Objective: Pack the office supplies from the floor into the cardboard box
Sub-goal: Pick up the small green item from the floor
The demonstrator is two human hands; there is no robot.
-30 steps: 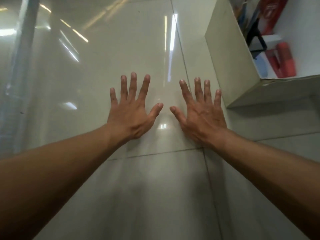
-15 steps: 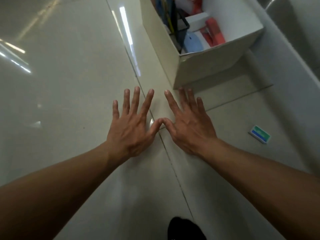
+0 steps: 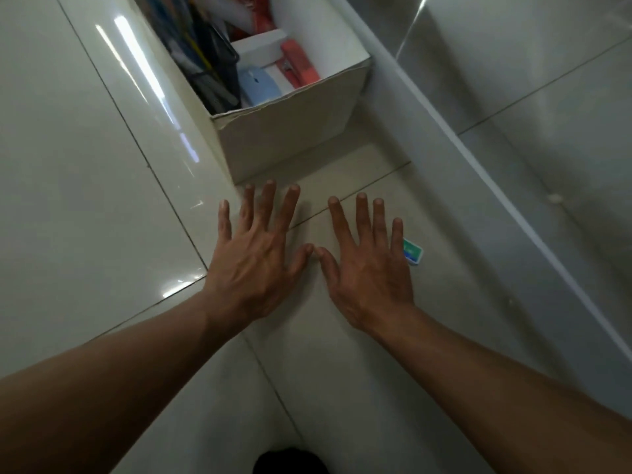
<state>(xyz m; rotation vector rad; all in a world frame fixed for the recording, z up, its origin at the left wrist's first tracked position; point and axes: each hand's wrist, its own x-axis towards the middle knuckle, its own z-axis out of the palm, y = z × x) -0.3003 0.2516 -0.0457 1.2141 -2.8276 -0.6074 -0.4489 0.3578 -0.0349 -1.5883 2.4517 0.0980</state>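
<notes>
Holding all fingers spread and gripping nothing, the left hand (image 3: 254, 265) and right hand (image 3: 371, 271) hover near the cardboard box (image 3: 290, 142) — already holding supplies (image 3: 260, 87) — while a small green packet (image 3: 413, 253) lies on the floor (image 3: 102, 165) just beside the right hand (a careless sweep could knock it against the wall (image 3: 513, 114), right); open tile lies left

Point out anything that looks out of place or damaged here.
One small green and blue packet lies on the floor tiles, outside the cardboard box, partly hidden behind the little finger of the right hand. The other supplies sit inside. The box's near rim also looks ragged and dented.
</notes>
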